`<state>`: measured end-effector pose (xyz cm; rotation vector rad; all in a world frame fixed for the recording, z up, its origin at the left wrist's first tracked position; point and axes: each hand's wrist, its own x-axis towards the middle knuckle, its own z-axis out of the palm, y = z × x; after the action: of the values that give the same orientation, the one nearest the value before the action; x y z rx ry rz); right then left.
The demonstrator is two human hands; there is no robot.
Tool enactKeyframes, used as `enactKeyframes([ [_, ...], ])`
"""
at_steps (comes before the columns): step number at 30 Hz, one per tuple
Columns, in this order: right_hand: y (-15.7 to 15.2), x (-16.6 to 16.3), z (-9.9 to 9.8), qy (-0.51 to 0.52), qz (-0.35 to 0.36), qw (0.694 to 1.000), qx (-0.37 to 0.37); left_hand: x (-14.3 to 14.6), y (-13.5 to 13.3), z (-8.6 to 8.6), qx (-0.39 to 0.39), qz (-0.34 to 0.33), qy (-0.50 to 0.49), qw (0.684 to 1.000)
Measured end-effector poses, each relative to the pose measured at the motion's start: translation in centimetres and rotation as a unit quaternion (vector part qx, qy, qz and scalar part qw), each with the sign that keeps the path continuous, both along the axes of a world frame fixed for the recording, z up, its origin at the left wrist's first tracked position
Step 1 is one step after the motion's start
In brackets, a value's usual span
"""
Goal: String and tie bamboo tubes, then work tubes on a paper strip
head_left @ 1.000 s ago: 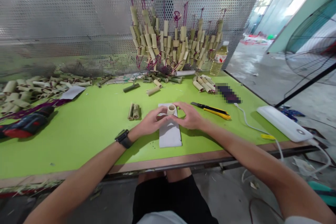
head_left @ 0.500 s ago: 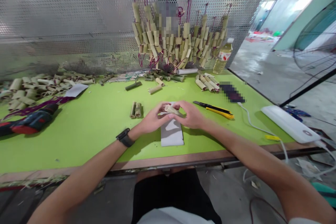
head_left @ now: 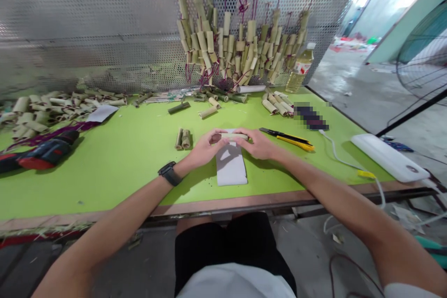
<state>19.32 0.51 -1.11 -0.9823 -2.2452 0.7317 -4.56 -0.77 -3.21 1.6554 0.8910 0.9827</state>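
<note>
Bamboo tube, seen from the head camera, is held level just above the far end of a pale sheet on the green table. Left hand pinches its left end and right hand its right end, fingers curled close. Two bamboo pieces lie near on the left, and a yellow-black knife lies near on the right.

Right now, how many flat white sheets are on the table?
2. One sheet lies beneath the left hand and right hand; the other sheet sits far left by the bamboo pile. More may be hidden.
</note>
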Motion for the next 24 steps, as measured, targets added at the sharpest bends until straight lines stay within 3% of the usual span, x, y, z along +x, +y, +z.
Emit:
enactKeyframes([
  [11, 0.5, 0.6, -0.1, -0.057, -0.01, 0.997, 0.046, -0.1, -0.2, 0.1, 0.046, 0.003, 0.036, 0.998],
  [19, 0.7, 1.0, -0.8, -0.045, 0.003, 0.998, 0.048, 0.3, -0.8, 0.3, 0.12, 0.064, 0.076, 0.988],
  [24, 0.8, 1.3, -1.4, -0.06, 0.009, 0.996, 0.062, 0.5, -1.4, 0.9, 0.139, 0.037, 0.098, 0.985],
])
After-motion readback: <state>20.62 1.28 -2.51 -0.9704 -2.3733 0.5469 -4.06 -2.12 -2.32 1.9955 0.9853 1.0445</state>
